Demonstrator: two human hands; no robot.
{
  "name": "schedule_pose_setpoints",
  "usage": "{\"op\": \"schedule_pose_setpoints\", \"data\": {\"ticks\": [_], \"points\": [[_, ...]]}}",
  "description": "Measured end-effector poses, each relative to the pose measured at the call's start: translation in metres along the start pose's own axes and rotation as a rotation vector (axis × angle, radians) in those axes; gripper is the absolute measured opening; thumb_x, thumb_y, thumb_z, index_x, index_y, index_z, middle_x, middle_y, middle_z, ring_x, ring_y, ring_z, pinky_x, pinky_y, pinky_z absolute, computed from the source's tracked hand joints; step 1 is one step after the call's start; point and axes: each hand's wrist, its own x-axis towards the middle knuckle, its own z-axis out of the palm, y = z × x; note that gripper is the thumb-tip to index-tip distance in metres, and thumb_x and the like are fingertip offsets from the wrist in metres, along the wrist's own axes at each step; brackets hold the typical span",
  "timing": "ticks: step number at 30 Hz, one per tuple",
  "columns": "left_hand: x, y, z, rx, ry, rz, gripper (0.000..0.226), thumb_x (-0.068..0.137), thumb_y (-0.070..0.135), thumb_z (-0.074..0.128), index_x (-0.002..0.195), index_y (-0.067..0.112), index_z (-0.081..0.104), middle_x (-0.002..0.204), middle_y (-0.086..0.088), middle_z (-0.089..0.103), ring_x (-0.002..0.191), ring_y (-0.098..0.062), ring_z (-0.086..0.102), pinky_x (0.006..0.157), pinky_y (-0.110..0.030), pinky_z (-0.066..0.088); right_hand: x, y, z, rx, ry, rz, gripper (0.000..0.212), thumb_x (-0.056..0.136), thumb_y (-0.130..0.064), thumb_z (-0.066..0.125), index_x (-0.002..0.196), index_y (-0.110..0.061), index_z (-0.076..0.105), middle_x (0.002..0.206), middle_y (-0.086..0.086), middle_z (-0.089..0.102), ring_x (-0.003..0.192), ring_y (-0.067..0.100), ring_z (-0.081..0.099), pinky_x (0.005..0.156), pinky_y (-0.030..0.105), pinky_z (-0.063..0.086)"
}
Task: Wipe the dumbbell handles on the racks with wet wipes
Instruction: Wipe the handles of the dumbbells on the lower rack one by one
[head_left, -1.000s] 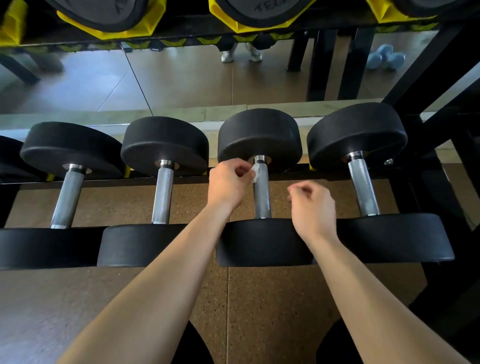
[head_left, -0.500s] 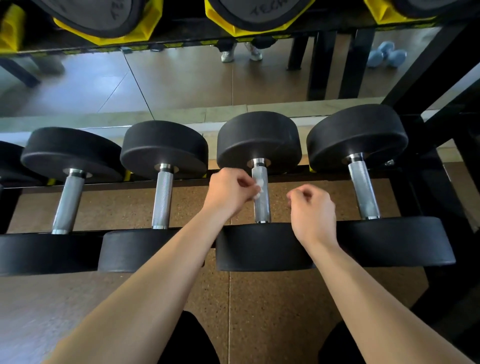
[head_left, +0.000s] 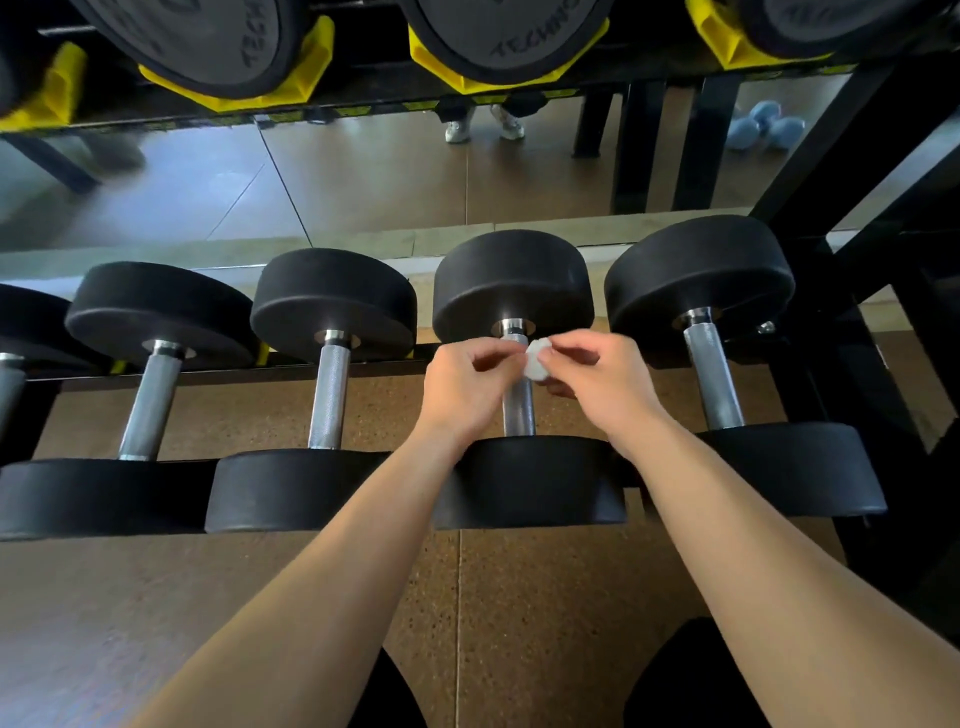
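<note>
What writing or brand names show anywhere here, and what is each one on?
"TECHNO", running off the frame's top: raised on the middle upper dumbbell head.
"TECH", blurred, so unsure: on the left upper dumbbell head.
Right upper dumbbell head: nothing legible.
Lower dumbbells and wet wipe: no text shows.
</note>
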Motion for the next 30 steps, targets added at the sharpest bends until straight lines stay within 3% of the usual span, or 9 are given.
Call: {"op": "schedule_pose_setpoints", "data": {"ticks": [4, 7, 13, 17, 19, 24, 26, 30], "points": [[0.002, -0.008, 0.003, -0.168, 0.266, -0.207, 0.022, 0.094, 0.015, 0.061, 0.094, 0.031, 0.077, 0.095, 0.01, 0.074, 0.095, -0.011, 0.069, 0.094, -0.043, 0.058, 0.027, 0.005, 0.007, -0.191, 0.162, -0.074, 0.009, 0.092, -0.021, 0.072, 0.101, -0.021, 0.072, 0.096, -0.008, 0.07, 0.086, 0.002, 0.063, 0.073, 0.014, 0.05], [0.0, -0.012, 0.004, -0.16, 0.339, -0.23, 0.022, 0.094, 0.015, 0.058, 0.093, 0.03, 0.075, 0.095, 0.006, 0.073, 0.094, -0.014, 0.069, 0.092, -0.044, 0.058, 0.04, 0.009, 0.017, -0.289, 0.08, -0.119, 0.016, 0.095, -0.021, 0.069, 0.109, -0.019, 0.075, 0.111, -0.004, 0.071, 0.098, 0.007, 0.062, 0.079, 0.012, 0.046], [-0.001, -0.013, 0.004, -0.099, 0.341, -0.206, 0.021, 0.095, 0.016, 0.057, 0.096, 0.029, 0.074, 0.094, 0.008, 0.071, 0.094, -0.012, 0.067, 0.091, -0.044, 0.058, 0.035, 0.007, 0.017, -0.391, -0.095, -0.112, 0.017, 0.091, -0.025, 0.072, 0.108, -0.023, 0.074, 0.115, -0.005, 0.064, 0.101, 0.01, 0.057, 0.084, 0.025, 0.045], [0.0, -0.012, 0.003, -0.09, 0.344, -0.209, 0.021, 0.094, 0.015, 0.056, 0.095, 0.027, 0.073, 0.093, 0.006, 0.071, 0.093, -0.013, 0.067, 0.09, -0.045, 0.058, 0.016, 0.004, 0.013, -0.523, -0.401, -0.045, 0.012, 0.086, -0.03, 0.077, 0.098, -0.03, 0.073, 0.109, -0.01, 0.065, 0.096, 0.004, 0.058, 0.081, 0.023, 0.044], [-0.001, -0.011, 0.003, -0.081, 0.338, -0.208, 0.021, 0.095, 0.014, 0.056, 0.095, 0.026, 0.073, 0.093, 0.006, 0.07, 0.092, -0.012, 0.067, 0.09, -0.045, 0.058, 0.021, 0.002, 0.013, -0.509, -0.38, -0.063, 0.011, 0.085, -0.032, 0.078, 0.094, -0.031, 0.072, 0.103, -0.012, 0.064, 0.097, 0.006, 0.061, 0.08, 0.023, 0.044], [0.0, -0.011, 0.003, -0.064, 0.335, -0.196, 0.019, 0.096, 0.015, 0.056, 0.098, 0.025, 0.072, 0.094, 0.007, 0.07, 0.093, -0.011, 0.066, 0.09, -0.042, 0.059, 0.034, -0.002, 0.024, -0.414, -0.13, -0.167, 0.007, 0.092, -0.024, 0.072, 0.098, -0.027, 0.071, 0.102, -0.013, 0.06, 0.095, 0.006, 0.057, 0.068, 0.011, 0.036], [-0.001, -0.011, 0.003, -0.054, 0.334, -0.187, 0.019, 0.095, 0.015, 0.056, 0.098, 0.025, 0.072, 0.093, 0.007, 0.07, 0.093, -0.011, 0.066, 0.09, -0.042, 0.058, 0.029, 0.0, 0.019, -0.438, -0.191, -0.124, 0.007, 0.09, -0.029, 0.074, 0.096, -0.027, 0.071, 0.101, -0.014, 0.061, 0.092, 0.005, 0.058, 0.067, 0.012, 0.037], [-0.002, -0.01, 0.001, -0.033, 0.327, -0.176, 0.019, 0.095, 0.015, 0.056, 0.096, 0.025, 0.073, 0.092, 0.008, 0.069, 0.092, -0.009, 0.065, 0.09, -0.037, 0.056, 0.02, 0.004, -0.001, -0.554, -0.477, -0.019, 0.014, 0.081, -0.037, 0.08, 0.086, -0.028, 0.071, 0.09, -0.014, 0.067, 0.086, 0.004, 0.062, 0.069, 0.023, 0.044]]}}
